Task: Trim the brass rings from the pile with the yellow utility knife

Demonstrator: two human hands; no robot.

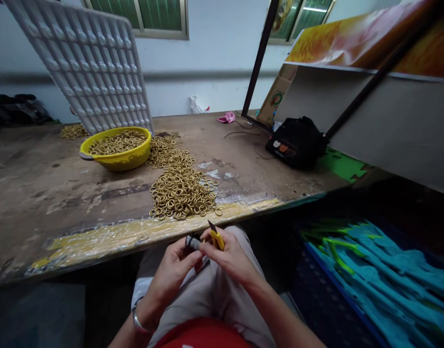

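My right hand [234, 258] is closed around a small yellow-handled knife [217, 239], its dark blade pointing up and away from me. My left hand [169, 270] is closed just beside it, fingertips meeting those of the right hand above my lap. A grey wrapping with a black band [193, 242] shows at the left fingers. Between the fingertips a small gold-coloured piece is partly visible, probably a ring, mostly hidden by the fingers. Just beyond my hands, a heap of gold rings [182, 193] lies near the table edge.
A yellow basin [124, 162] full of gold rings stands at the left, before a leaning ridged plastic tray [95, 63]. On the right are a black bag [298, 142] and a blue crate [338, 295] holding turquoise pieces [389, 275]. The table edge [127, 241] is taped.
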